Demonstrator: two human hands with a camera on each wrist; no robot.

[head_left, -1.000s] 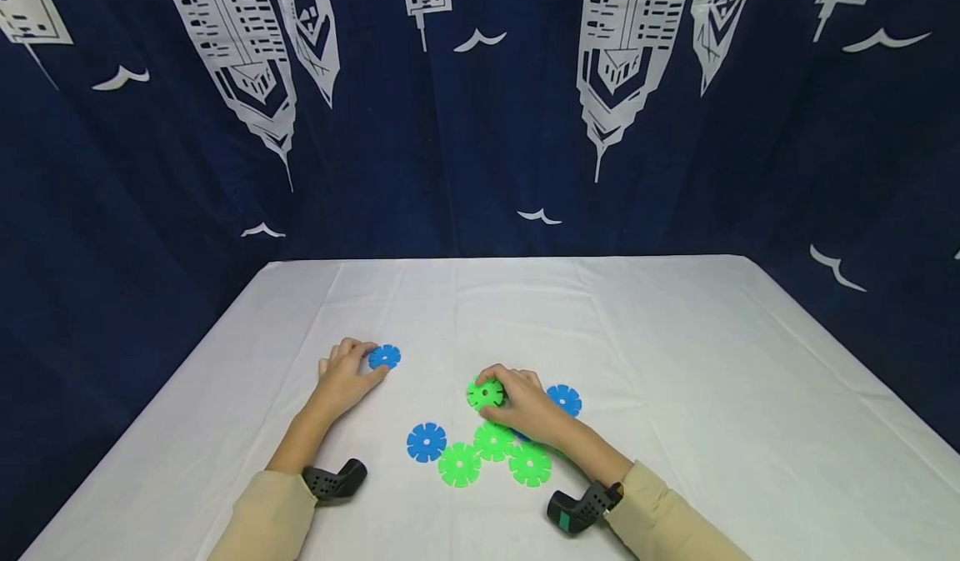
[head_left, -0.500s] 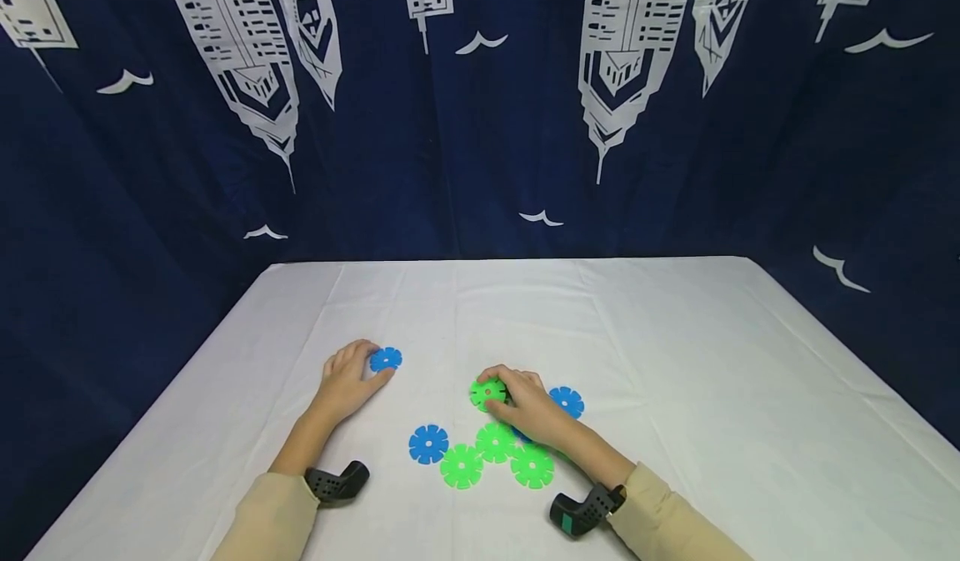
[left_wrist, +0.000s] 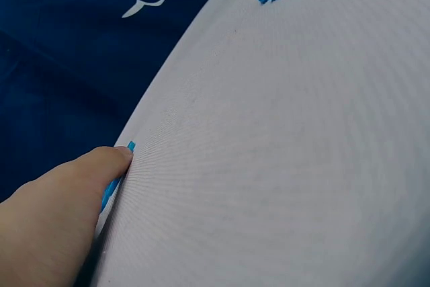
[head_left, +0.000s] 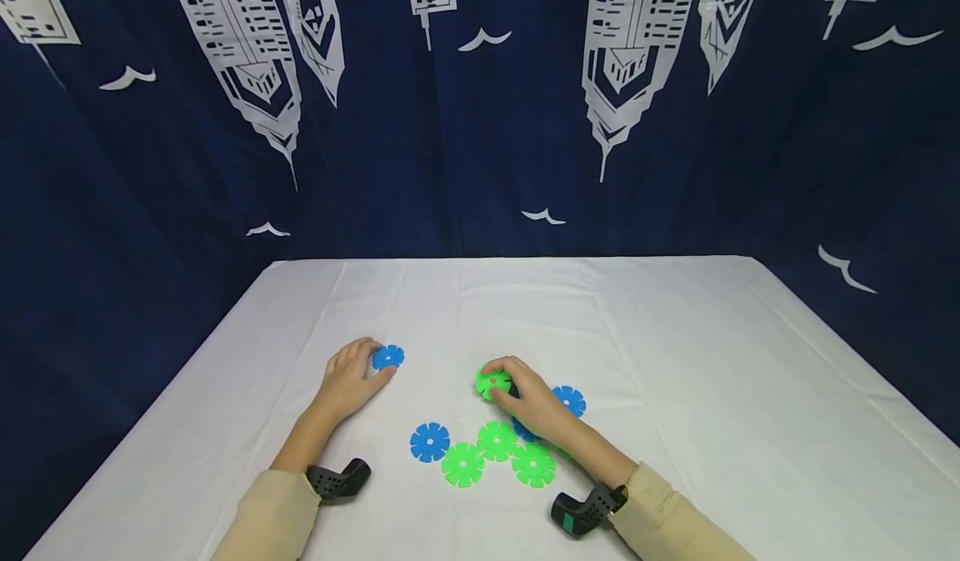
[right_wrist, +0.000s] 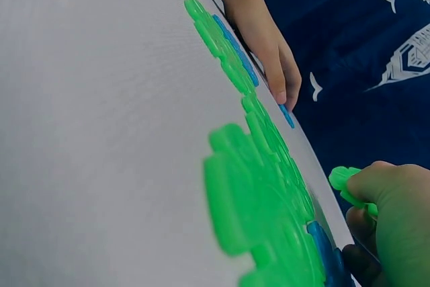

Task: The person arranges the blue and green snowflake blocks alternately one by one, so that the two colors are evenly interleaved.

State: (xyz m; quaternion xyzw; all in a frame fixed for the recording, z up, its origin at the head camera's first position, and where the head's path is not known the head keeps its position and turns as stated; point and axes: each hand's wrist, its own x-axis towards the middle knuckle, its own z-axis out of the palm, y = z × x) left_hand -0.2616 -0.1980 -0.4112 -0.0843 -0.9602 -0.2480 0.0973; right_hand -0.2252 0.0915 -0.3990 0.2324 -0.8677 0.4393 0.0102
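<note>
My right hand [head_left: 528,398] pinches a green slotted disc [head_left: 492,383] and holds it tilted just above the white tablecloth [head_left: 675,353]; the right wrist view shows that green disc [right_wrist: 351,187] raised in my fingers [right_wrist: 390,206]. My left hand [head_left: 349,380] lies on the cloth with its fingertips touching a blue disc [head_left: 387,357], whose edge peeks from under a finger [left_wrist: 60,199] as a blue sliver [left_wrist: 115,178]. Near my right wrist lie three flat green discs [head_left: 497,442], a blue disc [head_left: 430,442] and another blue disc [head_left: 569,399].
A dark blue curtain printed with white buildings and birds [head_left: 480,102] hangs behind the table. A black camera mount sits on each wrist [head_left: 337,479] [head_left: 585,511]. One more blue disc [head_left: 522,430] lies partly under my right hand.
My right hand has lifted the green disc a little off the cloth and tilted it. The left hand stays on the blue disc.
</note>
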